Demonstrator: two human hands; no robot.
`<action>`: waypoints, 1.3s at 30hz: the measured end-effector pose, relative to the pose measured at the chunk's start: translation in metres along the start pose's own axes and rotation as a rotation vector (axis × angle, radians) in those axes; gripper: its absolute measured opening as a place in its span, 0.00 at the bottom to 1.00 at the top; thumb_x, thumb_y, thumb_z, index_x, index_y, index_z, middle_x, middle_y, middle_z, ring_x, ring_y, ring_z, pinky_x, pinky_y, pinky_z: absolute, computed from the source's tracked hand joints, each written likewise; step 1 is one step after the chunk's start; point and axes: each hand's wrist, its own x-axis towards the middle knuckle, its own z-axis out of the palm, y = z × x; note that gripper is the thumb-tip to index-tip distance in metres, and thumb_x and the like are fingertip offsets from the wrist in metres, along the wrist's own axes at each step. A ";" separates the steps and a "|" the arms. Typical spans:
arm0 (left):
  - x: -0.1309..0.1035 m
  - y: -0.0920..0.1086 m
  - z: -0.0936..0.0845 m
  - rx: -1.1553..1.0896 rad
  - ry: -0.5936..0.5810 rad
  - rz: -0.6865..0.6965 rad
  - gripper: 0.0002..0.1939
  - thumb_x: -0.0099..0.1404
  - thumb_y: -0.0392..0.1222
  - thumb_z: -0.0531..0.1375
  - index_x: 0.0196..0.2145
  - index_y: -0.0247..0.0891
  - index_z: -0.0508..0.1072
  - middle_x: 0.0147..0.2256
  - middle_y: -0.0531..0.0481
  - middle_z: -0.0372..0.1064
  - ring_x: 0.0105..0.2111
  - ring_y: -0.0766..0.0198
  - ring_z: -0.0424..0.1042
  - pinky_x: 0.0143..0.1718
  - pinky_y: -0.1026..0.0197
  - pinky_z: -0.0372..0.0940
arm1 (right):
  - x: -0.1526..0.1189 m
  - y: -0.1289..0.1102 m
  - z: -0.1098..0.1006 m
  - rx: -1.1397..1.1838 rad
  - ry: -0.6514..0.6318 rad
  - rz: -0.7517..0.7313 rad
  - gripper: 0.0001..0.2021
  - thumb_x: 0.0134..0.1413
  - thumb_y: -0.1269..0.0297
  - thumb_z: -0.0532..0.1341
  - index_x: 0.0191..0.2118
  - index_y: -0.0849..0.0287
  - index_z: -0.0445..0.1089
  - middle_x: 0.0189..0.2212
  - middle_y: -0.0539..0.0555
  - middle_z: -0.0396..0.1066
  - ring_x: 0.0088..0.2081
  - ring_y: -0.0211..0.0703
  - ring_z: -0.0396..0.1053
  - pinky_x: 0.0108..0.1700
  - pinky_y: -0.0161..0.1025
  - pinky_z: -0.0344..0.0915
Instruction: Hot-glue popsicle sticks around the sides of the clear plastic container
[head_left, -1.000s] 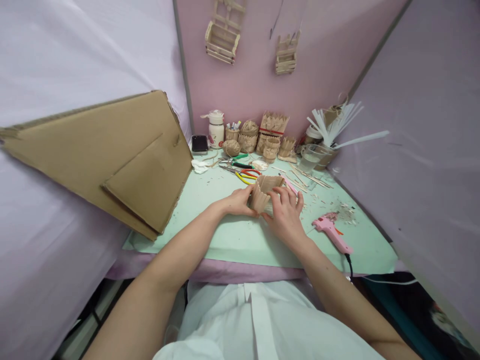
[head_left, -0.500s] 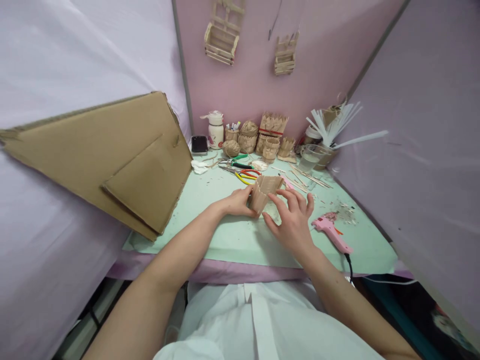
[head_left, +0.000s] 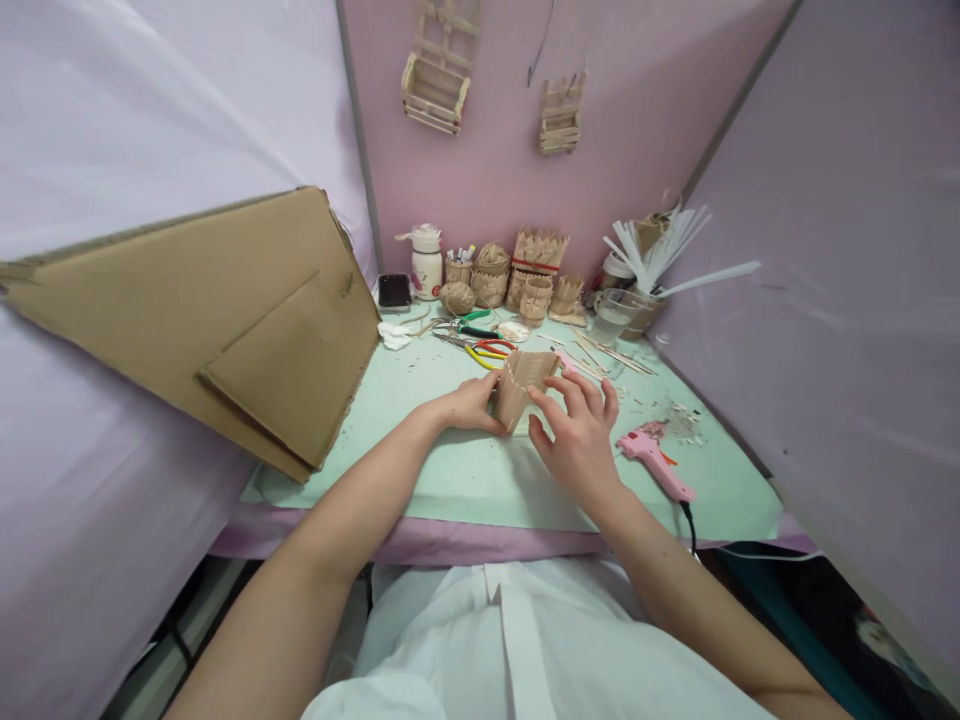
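Note:
A small box-like piece made of pale wooden craft sticks (head_left: pixel 514 392) stands on the green tabletop, its walls joined at an angle. My left hand (head_left: pixel 474 404) is closed around its left side, thumb low near the base. On the right, my right hand (head_left: pixel 576 420) has its fingers apart, with fingertips at the edge of the stick piece and the thumb away from it. The lower right part of the piece is partly hidden behind my right fingers. A pink glue gun (head_left: pixel 656 462) lies to the right of my right hand.
Behind the piece lie pliers (head_left: pixel 487 352), twine (head_left: pixel 457 298) and loose wooden sticks (head_left: pixel 615 355). Stick-built cups (head_left: pixel 535 300) and a white bottle (head_left: pixel 427 265) line the back. White glue sticks (head_left: pixel 660 255) stand back right. Large cardboard (head_left: pixel 300 330) leans at left.
The view has shifted slightly. My right fingers have moved a little over the stick piece's edge, the index finger now higher on its wall. My left hand keeps its hold.

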 end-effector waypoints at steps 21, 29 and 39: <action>-0.001 0.012 0.001 -0.188 0.031 0.061 0.55 0.50 0.56 0.71 0.67 0.36 0.49 0.64 0.33 0.55 0.64 0.44 0.58 0.64 0.45 0.55 | -0.030 0.023 0.035 0.475 0.070 0.406 0.34 0.56 0.61 0.60 0.66 0.56 0.48 0.59 0.64 0.58 0.60 0.56 0.59 0.60 0.62 0.60; 0.001 0.023 0.003 -0.178 0.110 0.065 0.45 0.55 0.54 0.68 0.63 0.37 0.54 0.62 0.37 0.60 0.62 0.48 0.62 0.62 0.49 0.58 | -0.039 0.021 0.046 0.609 -0.011 0.527 0.35 0.57 0.61 0.59 0.67 0.58 0.44 0.56 0.65 0.61 0.58 0.52 0.63 0.60 0.59 0.61; -0.004 0.018 0.005 -0.133 0.055 0.028 0.55 0.46 0.44 0.73 0.65 0.36 0.49 0.62 0.36 0.58 0.60 0.48 0.64 0.60 0.49 0.60 | -0.039 0.022 0.048 0.637 -0.008 0.541 0.34 0.57 0.62 0.59 0.66 0.57 0.46 0.56 0.64 0.62 0.57 0.50 0.64 0.60 0.57 0.62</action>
